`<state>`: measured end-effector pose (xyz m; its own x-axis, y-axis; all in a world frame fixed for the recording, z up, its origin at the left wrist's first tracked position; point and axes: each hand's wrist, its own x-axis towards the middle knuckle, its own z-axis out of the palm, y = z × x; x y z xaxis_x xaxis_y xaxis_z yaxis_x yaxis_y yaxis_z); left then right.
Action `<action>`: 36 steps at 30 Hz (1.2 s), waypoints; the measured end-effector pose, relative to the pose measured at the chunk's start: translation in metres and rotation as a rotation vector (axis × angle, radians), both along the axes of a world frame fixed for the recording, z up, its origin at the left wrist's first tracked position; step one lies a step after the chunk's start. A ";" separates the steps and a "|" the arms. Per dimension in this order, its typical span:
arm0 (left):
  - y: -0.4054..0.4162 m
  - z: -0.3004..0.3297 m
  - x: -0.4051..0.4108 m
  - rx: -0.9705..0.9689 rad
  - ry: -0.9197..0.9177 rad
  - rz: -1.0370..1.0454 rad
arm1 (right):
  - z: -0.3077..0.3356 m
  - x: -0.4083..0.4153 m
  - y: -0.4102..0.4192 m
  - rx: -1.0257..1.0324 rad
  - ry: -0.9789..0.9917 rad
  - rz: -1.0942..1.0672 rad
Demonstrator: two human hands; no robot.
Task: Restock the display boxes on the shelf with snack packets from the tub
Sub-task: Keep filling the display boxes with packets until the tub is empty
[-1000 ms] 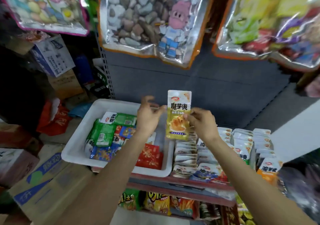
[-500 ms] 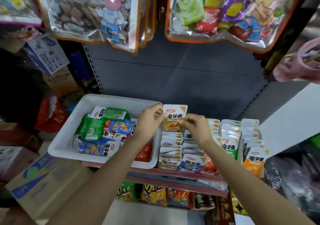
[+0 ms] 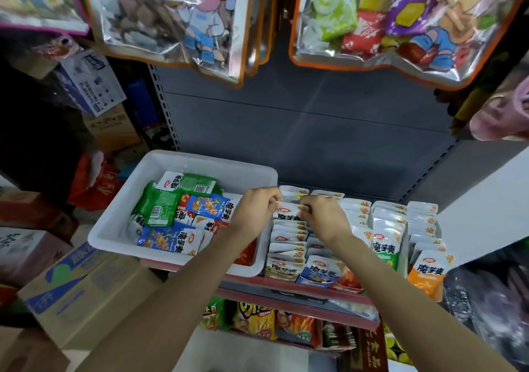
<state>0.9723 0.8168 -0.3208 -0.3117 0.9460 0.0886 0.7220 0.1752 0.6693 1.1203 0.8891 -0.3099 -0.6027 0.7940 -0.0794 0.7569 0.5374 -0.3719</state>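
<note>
Both hands pinch one snack packet (image 3: 289, 210) by its top corners, left hand (image 3: 255, 208) on the left corner, right hand (image 3: 323, 214) on the right, lowering it upright into the leftmost display box (image 3: 282, 274) near the shelf's (image 3: 286, 288) front edge. A white tub (image 3: 183, 162) of loose packets sits just left of it

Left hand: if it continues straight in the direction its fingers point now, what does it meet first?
The left hand points right, pinching the packet by its top edge. Straight on, it would probably meet the right hand first, which pinches the same packet from the other side. Depth is unclear.
</note>
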 end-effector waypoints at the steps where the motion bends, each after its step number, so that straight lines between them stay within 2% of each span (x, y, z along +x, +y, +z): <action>1: 0.000 -0.002 0.000 -0.002 -0.010 0.007 | 0.001 -0.002 -0.001 0.004 -0.025 -0.005; 5: -0.012 -0.005 -0.012 0.017 -0.067 -0.017 | 0.010 -0.014 -0.012 0.028 0.063 0.024; 8: -0.037 -0.016 -0.041 -0.007 -0.096 0.097 | 0.015 -0.035 -0.029 0.112 0.134 0.082; 11: -0.061 -0.035 -0.082 -0.134 -0.111 0.197 | 0.011 -0.069 -0.050 0.139 0.176 0.200; 13: -0.075 -0.041 -0.104 -0.247 -0.074 0.232 | -0.001 -0.099 -0.063 0.026 0.177 0.252; 18: -0.093 -0.054 -0.146 -0.418 0.079 0.301 | -0.054 -0.168 -0.085 -0.313 -0.028 0.270; 20: -0.094 -0.064 -0.158 -0.512 0.073 0.230 | -0.070 -0.185 -0.090 -0.382 -0.100 0.242; 23: -0.095 -0.071 -0.168 -0.673 0.095 0.086 | -0.088 -0.202 -0.094 -0.427 -0.104 0.124; 32: -0.093 -0.075 -0.182 -0.626 0.041 0.037 | -0.103 -0.221 -0.088 -0.265 -0.228 0.014; 36: -0.095 -0.075 -0.181 -0.487 -0.001 0.094 | -0.088 -0.210 -0.072 -0.204 -0.236 0.055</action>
<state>0.7913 0.7222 -0.3955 -0.3978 0.8451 -0.3573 0.6871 0.5324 0.4944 0.9105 0.8176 -0.3976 -0.5900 0.7142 -0.3765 0.8072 0.5122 -0.2933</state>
